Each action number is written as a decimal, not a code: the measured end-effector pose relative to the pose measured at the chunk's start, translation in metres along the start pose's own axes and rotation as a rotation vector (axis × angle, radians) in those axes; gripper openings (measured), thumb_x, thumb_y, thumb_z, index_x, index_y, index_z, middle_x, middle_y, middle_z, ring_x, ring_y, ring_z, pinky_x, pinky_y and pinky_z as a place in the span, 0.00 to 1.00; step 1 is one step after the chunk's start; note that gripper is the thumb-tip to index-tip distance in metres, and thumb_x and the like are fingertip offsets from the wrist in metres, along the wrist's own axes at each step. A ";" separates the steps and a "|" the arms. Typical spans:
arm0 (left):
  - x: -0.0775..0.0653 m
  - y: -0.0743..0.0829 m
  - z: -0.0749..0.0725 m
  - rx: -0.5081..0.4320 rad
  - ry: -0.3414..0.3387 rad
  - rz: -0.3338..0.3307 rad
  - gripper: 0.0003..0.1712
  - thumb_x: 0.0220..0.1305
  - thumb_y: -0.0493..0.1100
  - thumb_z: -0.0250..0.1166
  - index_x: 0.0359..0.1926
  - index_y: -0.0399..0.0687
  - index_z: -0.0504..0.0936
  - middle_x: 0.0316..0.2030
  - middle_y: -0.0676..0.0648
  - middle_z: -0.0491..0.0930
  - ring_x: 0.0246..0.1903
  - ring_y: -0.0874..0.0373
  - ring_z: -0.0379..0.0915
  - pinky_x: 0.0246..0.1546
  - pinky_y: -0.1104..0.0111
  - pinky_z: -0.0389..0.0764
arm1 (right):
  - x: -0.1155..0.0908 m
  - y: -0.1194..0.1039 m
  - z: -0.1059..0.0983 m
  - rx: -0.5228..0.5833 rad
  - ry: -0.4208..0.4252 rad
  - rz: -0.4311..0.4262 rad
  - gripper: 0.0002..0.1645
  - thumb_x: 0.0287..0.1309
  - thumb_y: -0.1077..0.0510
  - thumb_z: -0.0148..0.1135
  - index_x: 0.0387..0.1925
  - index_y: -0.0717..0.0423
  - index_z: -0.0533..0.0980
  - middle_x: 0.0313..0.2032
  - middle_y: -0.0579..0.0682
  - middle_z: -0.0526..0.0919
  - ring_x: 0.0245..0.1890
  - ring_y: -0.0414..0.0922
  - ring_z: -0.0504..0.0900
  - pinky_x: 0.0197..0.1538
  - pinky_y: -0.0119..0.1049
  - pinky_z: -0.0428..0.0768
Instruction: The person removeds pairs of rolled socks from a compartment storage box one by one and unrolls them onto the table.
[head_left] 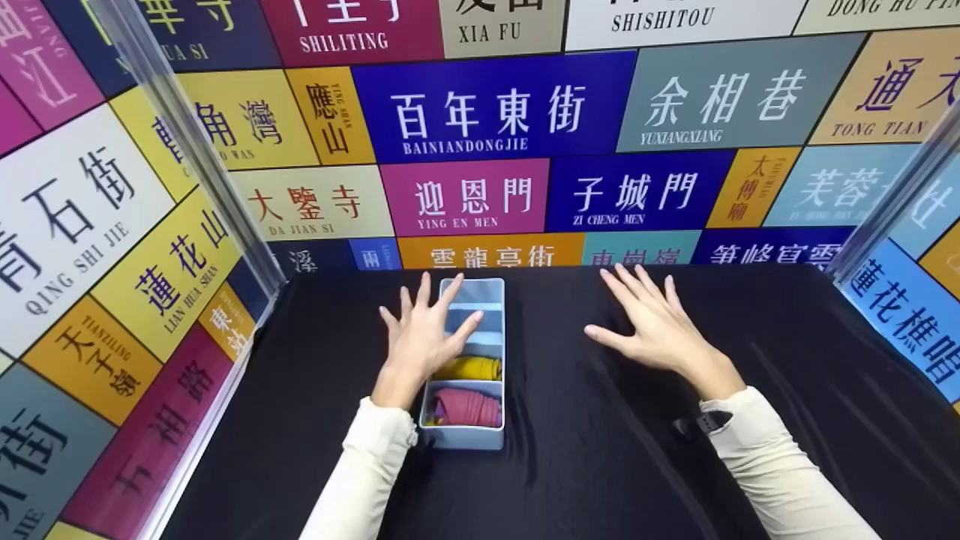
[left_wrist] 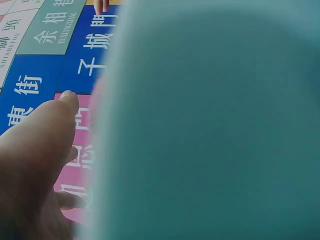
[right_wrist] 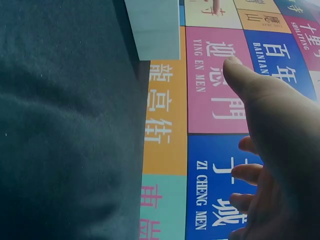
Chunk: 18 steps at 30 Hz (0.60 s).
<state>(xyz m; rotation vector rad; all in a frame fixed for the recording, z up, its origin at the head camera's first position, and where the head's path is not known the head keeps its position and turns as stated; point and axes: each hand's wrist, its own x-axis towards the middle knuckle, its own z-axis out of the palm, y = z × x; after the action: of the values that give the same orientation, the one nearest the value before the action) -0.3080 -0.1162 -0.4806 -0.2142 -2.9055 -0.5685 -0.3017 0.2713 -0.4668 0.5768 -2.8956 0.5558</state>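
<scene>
A long light blue-grey divided box [head_left: 463, 438] stands on the black cloth. A rolled pink cloth [head_left: 469, 407] lies in its nearest compartment, with a rolled yellow cloth [head_left: 476, 368] one compartment behind. Farther back, the visible parts of the compartments show bare blue-grey surfaces. My left hand [head_left: 421, 337] has its fingers spread and overlaps the box's left side in the head view; it grips nothing. Blurred teal box wall [left_wrist: 210, 130] fills most of the left wrist view. To the right of the box, my right hand [head_left: 652, 322] is held over the black cloth, fingers spread, holding nothing.
Black cloth [head_left: 570, 465] covers the table. Panels with coloured street-name signs [head_left: 495, 105] rise behind and at both sides. Clear upright strips [head_left: 202, 142] mark the left and right corners. A dark band [head_left: 697, 426] is on the right wrist.
</scene>
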 end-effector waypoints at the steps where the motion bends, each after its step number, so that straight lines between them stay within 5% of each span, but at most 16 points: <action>1: 0.000 -0.001 0.001 -0.004 -0.002 -0.001 0.45 0.70 0.82 0.51 0.84 0.91 0.49 0.88 0.42 0.48 0.83 0.22 0.46 0.73 0.18 0.39 | 0.000 -0.001 0.000 -0.003 0.004 -0.006 0.62 0.65 0.19 0.60 0.88 0.38 0.49 0.88 0.54 0.50 0.88 0.64 0.42 0.82 0.74 0.29; 12: -0.005 -0.016 0.017 -0.060 -0.022 -0.001 0.44 0.72 0.79 0.55 0.84 0.82 0.58 0.87 0.42 0.51 0.81 0.28 0.57 0.77 0.24 0.52 | -0.001 -0.004 0.005 -0.015 0.036 -0.046 0.55 0.69 0.25 0.62 0.87 0.41 0.56 0.86 0.54 0.56 0.88 0.63 0.47 0.84 0.71 0.35; 18: -0.010 -0.026 0.027 -0.101 -0.026 -0.011 0.46 0.70 0.76 0.60 0.84 0.74 0.61 0.85 0.40 0.58 0.75 0.33 0.70 0.71 0.33 0.73 | 0.000 -0.008 0.007 -0.010 0.034 -0.063 0.54 0.71 0.27 0.62 0.86 0.43 0.57 0.86 0.54 0.56 0.87 0.63 0.49 0.84 0.71 0.36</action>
<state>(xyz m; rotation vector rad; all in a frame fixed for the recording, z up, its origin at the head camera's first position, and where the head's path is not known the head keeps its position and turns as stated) -0.3064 -0.1309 -0.5171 -0.2201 -2.9072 -0.7208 -0.2985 0.2613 -0.4709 0.6478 -2.8356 0.5367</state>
